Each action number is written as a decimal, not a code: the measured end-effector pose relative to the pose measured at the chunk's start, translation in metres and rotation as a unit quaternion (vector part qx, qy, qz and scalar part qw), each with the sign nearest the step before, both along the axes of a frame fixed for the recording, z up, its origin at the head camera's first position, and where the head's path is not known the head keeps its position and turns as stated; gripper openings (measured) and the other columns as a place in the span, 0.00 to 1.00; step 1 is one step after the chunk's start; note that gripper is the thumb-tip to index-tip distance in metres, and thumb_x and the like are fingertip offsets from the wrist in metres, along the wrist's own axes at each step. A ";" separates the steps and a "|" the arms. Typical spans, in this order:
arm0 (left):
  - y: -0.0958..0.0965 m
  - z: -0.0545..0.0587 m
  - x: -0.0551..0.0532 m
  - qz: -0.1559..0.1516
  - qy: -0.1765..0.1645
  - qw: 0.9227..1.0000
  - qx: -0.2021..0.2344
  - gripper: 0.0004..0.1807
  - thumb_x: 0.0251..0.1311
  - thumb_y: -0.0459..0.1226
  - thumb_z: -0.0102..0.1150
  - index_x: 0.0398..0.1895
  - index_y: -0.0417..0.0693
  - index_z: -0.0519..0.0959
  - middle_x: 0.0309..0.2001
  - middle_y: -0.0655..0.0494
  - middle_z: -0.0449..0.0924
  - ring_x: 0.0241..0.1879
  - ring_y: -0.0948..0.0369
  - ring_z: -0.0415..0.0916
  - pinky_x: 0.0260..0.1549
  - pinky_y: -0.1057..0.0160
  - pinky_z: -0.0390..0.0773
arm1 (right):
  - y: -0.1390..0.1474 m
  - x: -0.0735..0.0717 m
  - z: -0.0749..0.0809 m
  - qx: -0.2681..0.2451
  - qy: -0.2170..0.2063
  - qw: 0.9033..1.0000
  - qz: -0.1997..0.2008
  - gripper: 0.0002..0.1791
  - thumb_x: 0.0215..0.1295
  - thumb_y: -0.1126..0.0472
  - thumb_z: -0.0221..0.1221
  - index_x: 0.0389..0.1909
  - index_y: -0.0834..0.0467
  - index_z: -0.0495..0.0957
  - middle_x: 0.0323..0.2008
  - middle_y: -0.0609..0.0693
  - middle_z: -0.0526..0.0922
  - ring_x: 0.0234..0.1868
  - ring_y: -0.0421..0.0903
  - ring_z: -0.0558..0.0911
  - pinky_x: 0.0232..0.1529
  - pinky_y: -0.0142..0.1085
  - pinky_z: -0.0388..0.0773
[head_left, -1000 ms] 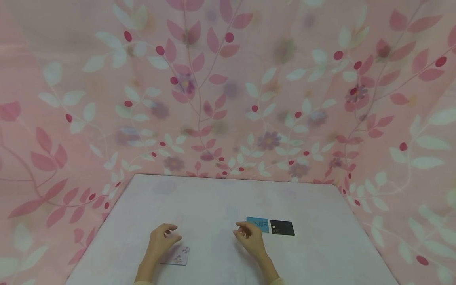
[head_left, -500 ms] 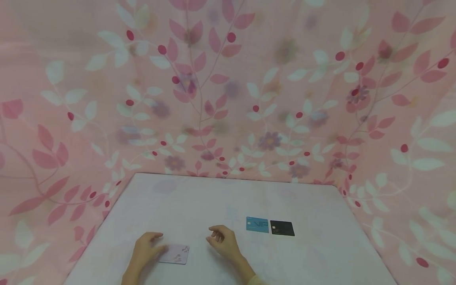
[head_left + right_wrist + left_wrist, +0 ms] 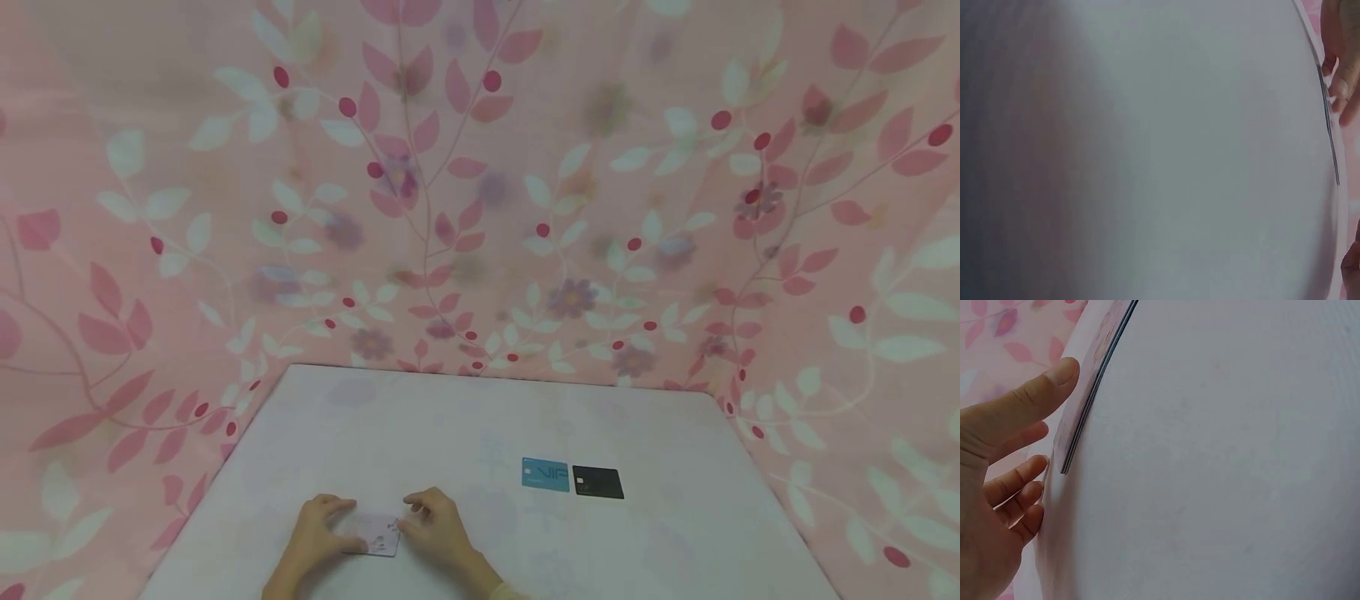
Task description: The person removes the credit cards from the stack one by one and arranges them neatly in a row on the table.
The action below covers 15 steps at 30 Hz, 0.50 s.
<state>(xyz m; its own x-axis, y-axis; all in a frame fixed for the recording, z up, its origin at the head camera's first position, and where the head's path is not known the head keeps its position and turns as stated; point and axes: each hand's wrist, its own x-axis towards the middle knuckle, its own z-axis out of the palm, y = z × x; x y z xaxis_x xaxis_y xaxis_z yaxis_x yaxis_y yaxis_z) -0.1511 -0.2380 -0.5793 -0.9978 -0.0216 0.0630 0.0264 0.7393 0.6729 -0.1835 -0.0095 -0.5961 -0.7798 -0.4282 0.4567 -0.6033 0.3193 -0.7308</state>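
A pale pink card (image 3: 381, 533) with small flower prints lies flat near the front of the white table. Edge-on in the left wrist view, the pink card (image 3: 1094, 375) shows thin dark layers, like a small stack. My left hand (image 3: 311, 533) is at its left side, thumb over the near left corner, other fingers spread beyond the far edge. At the right edge is my right hand (image 3: 438, 527), fingers loosely bent, thumb right at the card's border. The right wrist view catches only a bit of the right hand (image 3: 1351, 269), with a gap between it and the card (image 3: 1330, 128).
Toward the right of the white table (image 3: 480, 425), a blue card (image 3: 546, 475) marked VIP and a black card (image 3: 597, 482) with a chip lie side by side. Pink leaf-patterned cloth (image 3: 480, 208) hangs behind the table and along both sides.
My right hand has moved left from beside the blue card to the pink card's right edge. The left hand shifted back, then came in over the card's left side. The cards stay put.
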 end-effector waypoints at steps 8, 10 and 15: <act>0.003 -0.008 0.002 -0.024 0.005 1.000 0.015 0.39 0.16 0.46 0.81 0.43 0.42 0.83 0.43 0.50 0.70 0.47 0.49 0.63 0.51 0.46 0.67 | -0.011 0.011 0.003 0.173 -0.043 0.984 -0.016 0.28 0.50 0.43 0.67 0.48 0.55 0.79 0.40 0.40 0.72 0.42 0.33 0.68 0.42 0.27 0.70; 0.005 -0.010 0.001 -0.028 0.009 1.000 0.008 0.39 0.15 0.47 0.81 0.42 0.43 0.83 0.43 0.52 0.70 0.47 0.52 0.63 0.49 0.49 0.67 | -0.011 0.013 0.006 0.204 -0.039 0.978 -0.019 0.30 0.47 0.40 0.67 0.48 0.54 0.79 0.40 0.40 0.71 0.41 0.34 0.67 0.41 0.27 0.69; 0.006 -0.011 0.002 -0.028 0.020 0.999 -0.001 0.38 0.14 0.45 0.81 0.42 0.44 0.83 0.41 0.53 0.70 0.45 0.53 0.63 0.47 0.51 0.68 | -0.014 0.016 0.010 0.249 -0.031 0.968 -0.023 0.31 0.45 0.38 0.67 0.48 0.52 0.79 0.39 0.40 0.69 0.39 0.34 0.64 0.38 0.26 0.64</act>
<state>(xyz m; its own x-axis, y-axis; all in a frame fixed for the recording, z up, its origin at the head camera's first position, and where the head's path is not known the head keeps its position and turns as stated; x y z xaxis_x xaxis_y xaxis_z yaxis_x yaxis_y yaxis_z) -0.1494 -0.2324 -0.5901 -0.9942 0.0343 0.1023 0.0943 0.7378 0.6684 -0.1675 -0.0236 -0.5859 -0.8219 -0.5483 0.1544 -0.5409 0.6665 -0.5130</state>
